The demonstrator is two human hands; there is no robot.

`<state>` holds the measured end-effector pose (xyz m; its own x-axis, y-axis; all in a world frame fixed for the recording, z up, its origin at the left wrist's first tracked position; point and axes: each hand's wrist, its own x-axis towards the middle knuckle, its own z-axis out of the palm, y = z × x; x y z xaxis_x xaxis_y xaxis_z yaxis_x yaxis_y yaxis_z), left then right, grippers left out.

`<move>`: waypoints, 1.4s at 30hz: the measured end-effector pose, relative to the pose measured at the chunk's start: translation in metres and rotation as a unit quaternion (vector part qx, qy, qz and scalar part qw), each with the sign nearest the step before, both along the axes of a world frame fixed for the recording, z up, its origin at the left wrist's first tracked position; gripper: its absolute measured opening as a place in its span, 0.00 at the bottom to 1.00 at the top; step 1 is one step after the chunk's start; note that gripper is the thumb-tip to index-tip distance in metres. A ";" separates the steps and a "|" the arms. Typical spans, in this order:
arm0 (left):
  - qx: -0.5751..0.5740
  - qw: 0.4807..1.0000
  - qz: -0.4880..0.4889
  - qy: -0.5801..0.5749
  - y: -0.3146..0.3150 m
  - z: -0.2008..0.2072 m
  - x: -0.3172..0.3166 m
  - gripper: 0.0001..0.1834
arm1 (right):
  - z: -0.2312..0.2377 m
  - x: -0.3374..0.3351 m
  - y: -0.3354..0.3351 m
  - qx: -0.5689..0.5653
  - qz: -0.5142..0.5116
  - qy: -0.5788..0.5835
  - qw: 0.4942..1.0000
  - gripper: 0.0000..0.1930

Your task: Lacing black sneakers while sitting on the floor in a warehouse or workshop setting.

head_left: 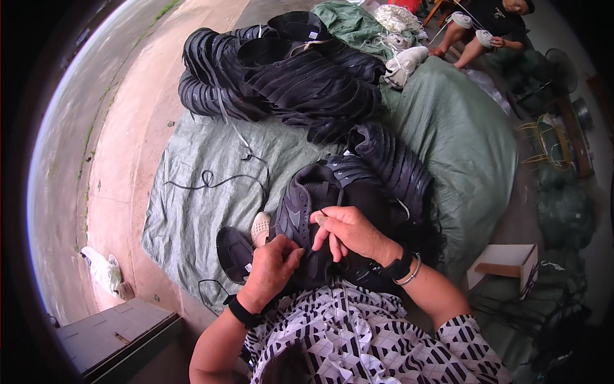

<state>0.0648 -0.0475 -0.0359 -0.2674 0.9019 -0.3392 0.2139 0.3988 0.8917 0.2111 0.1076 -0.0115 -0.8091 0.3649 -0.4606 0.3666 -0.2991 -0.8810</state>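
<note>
Outdoor concrete floor spread with a green tarp (192, 192), black shoe uppers (288, 77) heaped at twelve o'clock.
Black shoe upper (307, 211) lies in the lap, long axis toward eleven o'clock; left hand (272, 269) pinches its near edge, right hand (348, 233) grips it at three o'clock, nearer the middle.

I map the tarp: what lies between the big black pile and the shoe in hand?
In the head view, loose black laces lie on the green tarp there.
</note>
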 end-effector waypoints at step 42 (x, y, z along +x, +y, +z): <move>0.151 0.868 -0.202 0.428 0.028 0.048 -0.011 0.20 | 0.005 0.006 -0.035 0.449 0.154 0.020 0.880 0.09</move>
<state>0.0541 -0.0195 0.0116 0.0541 0.9939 0.0963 0.9174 -0.0876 0.3882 0.2171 0.0726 -0.0064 -0.9424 0.3275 -0.0677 0.2718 0.6321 -0.7257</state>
